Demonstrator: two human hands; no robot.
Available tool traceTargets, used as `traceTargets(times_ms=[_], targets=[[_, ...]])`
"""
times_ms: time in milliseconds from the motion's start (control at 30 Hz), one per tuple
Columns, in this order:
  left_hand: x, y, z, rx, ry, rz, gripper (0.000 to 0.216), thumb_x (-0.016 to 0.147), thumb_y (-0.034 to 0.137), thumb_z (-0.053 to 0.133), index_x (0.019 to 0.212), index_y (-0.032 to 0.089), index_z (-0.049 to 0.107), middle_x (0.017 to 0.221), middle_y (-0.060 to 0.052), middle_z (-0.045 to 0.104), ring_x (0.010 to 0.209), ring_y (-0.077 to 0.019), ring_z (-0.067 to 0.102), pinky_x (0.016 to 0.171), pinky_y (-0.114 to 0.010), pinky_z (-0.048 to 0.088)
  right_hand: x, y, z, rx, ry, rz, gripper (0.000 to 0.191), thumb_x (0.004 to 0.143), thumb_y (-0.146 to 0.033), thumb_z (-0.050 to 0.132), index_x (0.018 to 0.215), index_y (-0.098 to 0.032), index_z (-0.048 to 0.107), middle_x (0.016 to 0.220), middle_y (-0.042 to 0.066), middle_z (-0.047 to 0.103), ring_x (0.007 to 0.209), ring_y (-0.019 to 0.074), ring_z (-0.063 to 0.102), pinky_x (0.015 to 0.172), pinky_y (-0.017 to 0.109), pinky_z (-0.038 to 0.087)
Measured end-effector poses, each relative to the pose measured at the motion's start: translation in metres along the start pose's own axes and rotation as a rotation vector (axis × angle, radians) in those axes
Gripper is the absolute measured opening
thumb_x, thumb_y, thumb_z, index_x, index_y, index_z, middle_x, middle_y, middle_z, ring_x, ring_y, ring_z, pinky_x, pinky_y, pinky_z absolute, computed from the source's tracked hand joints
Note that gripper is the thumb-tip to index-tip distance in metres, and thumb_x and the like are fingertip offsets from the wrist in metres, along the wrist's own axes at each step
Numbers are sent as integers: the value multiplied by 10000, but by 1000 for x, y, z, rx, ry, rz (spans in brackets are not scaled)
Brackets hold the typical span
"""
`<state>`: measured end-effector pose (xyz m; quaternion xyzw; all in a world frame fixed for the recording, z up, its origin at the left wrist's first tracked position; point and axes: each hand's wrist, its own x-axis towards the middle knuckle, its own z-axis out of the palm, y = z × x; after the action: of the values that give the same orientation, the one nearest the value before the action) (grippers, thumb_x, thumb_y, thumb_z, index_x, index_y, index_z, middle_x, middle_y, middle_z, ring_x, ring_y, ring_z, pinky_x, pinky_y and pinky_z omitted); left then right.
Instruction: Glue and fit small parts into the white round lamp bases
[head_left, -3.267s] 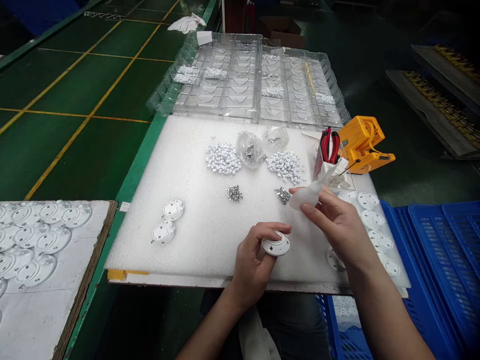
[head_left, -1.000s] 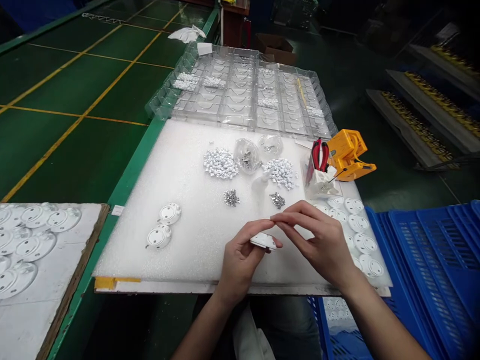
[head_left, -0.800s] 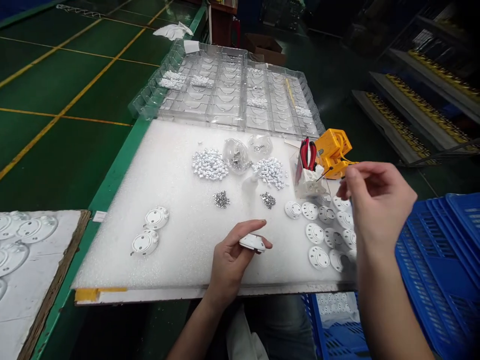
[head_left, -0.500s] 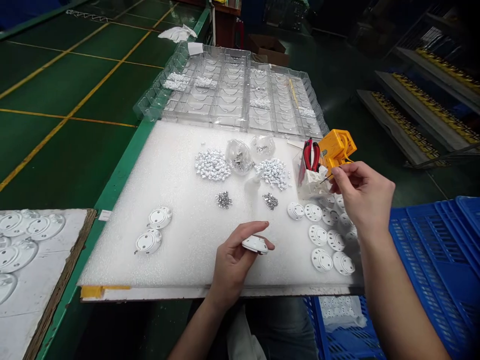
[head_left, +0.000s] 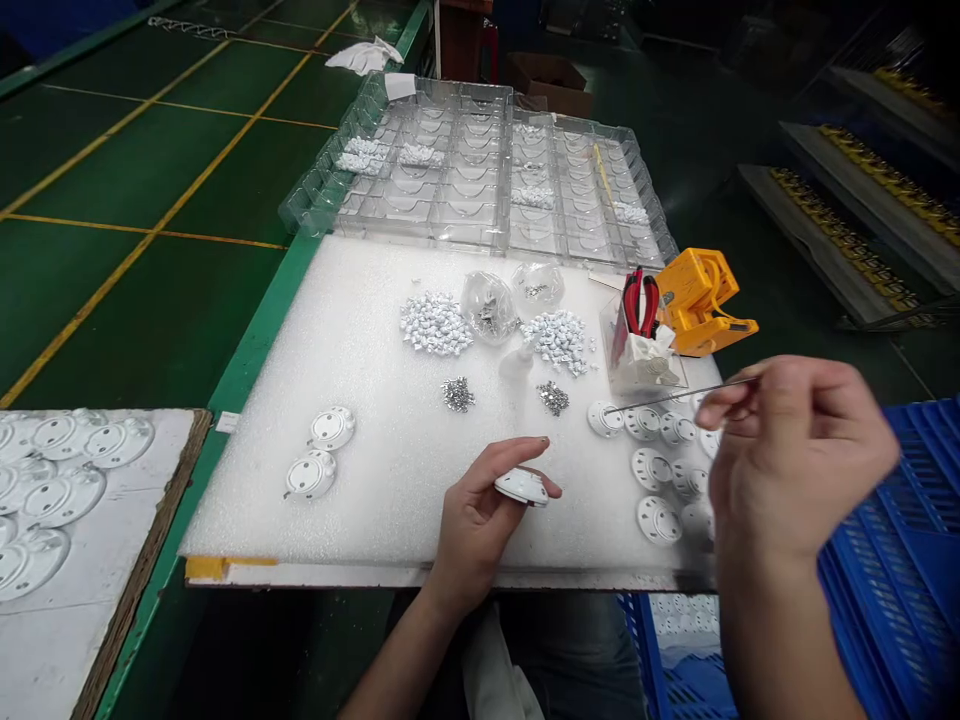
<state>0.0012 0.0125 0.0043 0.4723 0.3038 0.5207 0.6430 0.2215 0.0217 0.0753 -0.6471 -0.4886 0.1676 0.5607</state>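
Observation:
My left hand [head_left: 480, 520] grips a round white plastic disc [head_left: 523, 486] between thumb and fingers, just above the front of the white foam board [head_left: 375, 400]. My right hand [head_left: 795, 460] is raised to the right, its fingers pinched on a thin metal tool [head_left: 667, 398] that looks like tweezers, with the tip pointing left over several white discs [head_left: 660, 460] on the board's right side. Just behind the tool's tip stands a clear cup [head_left: 641, 350] with red-handled pliers [head_left: 641, 300].
Two piles of small white parts [head_left: 435, 322] [head_left: 561, 338], two small metal heaps [head_left: 456, 394] [head_left: 553, 397] and clear bags [head_left: 491, 300] lie mid-board. Two white discs [head_left: 321, 455] sit left. Clear compartment trays [head_left: 487, 170] behind, a yellow device [head_left: 701, 300] right, blue crates [head_left: 892, 560] far right, another board of discs [head_left: 67, 470] left.
My right hand left the disc, reached to the clear cup at the right, and now has drawn back holding a thin metal tool. My left hand has kept hold of the disc.

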Motion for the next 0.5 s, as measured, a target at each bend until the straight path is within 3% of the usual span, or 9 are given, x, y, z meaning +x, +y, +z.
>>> traceTargets(times_ms=[200,500], targets=[[-1,-2,0,-32,-17,16,267,981,259,667,1230,270,761,1180,-98,765,863,-177,783,866,-329,605,-22,-6,37,246,127,67,215,916,-382,735,833,-196,664,647,-25,643,502,116,601,506,259,510],[-1,-2,-1,-41,-24,18,272,971,225,676,1225,264,763,1269,-118,730,851,-176,785,837,-327,615,-23,-7,40,266,98,105,231,914,-389,740,817,-194,664,641,-20,647,508,112,591,507,248,505]])
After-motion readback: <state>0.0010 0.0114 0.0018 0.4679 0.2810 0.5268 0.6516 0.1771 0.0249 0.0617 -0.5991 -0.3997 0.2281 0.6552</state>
